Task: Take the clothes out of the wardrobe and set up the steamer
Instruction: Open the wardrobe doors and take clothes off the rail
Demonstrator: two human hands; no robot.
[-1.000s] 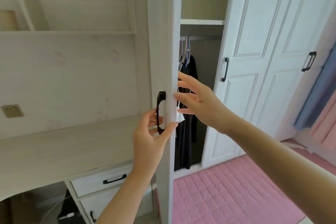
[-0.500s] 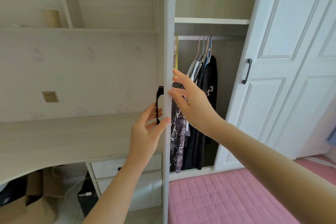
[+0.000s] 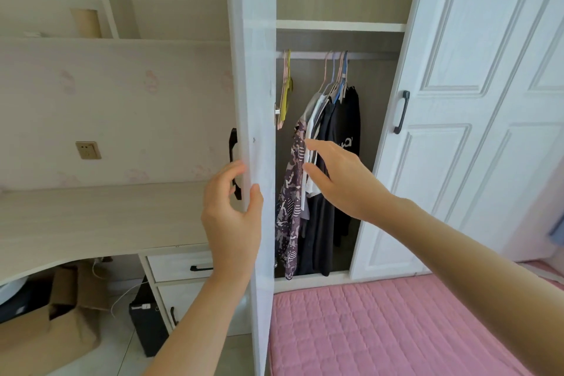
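Landmark: wardrobe door (image 3: 253,101), open, seen edge-on. Right of door: clothes (image 3: 345,131) hanging on rail (image 3: 369,55). Hands apart: right hand (image 3: 345,183) right of door, fingers straight, empty, at white garment; left hand (image 3: 232,214) clasping door edge. Risk: pulling fabric, not hanger, drags neighbouring garments off rail.

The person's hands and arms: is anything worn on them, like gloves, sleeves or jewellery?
Nothing shows. The left hand and right hand are bare: no gloves, rings or bracelets. The left forearm and right forearm are uncovered to the frame's edge, with no sleeve, watch or marking.
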